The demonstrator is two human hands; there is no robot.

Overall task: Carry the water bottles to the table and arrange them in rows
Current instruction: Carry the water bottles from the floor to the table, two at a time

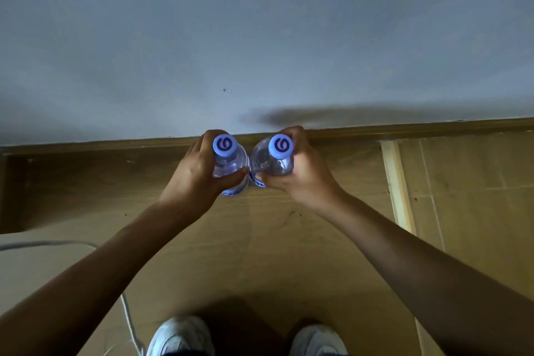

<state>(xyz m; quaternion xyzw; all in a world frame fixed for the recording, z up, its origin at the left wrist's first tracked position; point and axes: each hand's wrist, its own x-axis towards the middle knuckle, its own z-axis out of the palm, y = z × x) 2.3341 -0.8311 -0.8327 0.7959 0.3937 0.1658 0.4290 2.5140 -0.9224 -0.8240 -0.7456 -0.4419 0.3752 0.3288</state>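
Two clear plastic bottles, both upright, long axes near vertical w/ caps pointing up at the camera. Left bottle (231, 166) leans a bit, base toward the person; right bottle (273, 162) likewise, cap tipped slightly away. Shoulders smooth and rounded, glossy, water inside; a blue label strip shows just below the thumbs on each. Caps: left cap (225, 144) and right cap (279, 145), pale blue, round, ribbed rim, dark swirl logo on top.

Left hand (199, 173) wraps the left bottle: fingers curled round the far side, thumb across the near side, cap standing clear above the fingers. Right hand (300, 173) grips the right bottle the same way, fingers curled over the far side by the cap, thumb on the near side. The two bottles touch or nearly touch betw. the thumbs; can't tell which.

Both are held in the air over the floor (260, 254), brown, matte, board-like w/ seams, close to a wood skirting strip (404, 128) under a plain grey-white wall (260, 23). A pale cable (127, 312) lies below the left forearm; light shoes (180, 337) at the bottom edge.
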